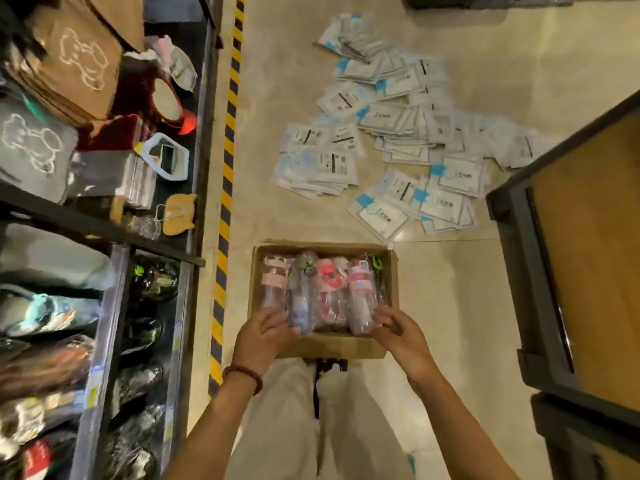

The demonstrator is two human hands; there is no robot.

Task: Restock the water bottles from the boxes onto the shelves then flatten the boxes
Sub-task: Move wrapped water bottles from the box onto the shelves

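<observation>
Open cardboard box [320, 348] set on the floor [450, 306], directly ahead of the legs, flaps folded down. Inside the box: wrapped water bottles [322, 292] laid side by side, caps toward the far wall of the box; pink, blue-grey and red tones visible through the plastic wrap.

Left hand [261, 332] at the near left corner of the box, fingers curled round the base of the leftmost bottles. Beaded bracelet [244, 374] on the left wrist. Right hand [396, 329] at the near right corner of the box, fingers curled against the base of the rightmost bottle. Both hands apart, one at each end of the bottle row.

Left of the box: yellow-and-black striped tape [227, 188] along the floor, then dark shelves [114, 306] stocked with bagged goods. Beyond the box: scattered pile of white-and-blue flat packets [391, 133] on the floor. Right of the box: dark-framed cabinet [540, 271] with a wood-coloured panel.
</observation>
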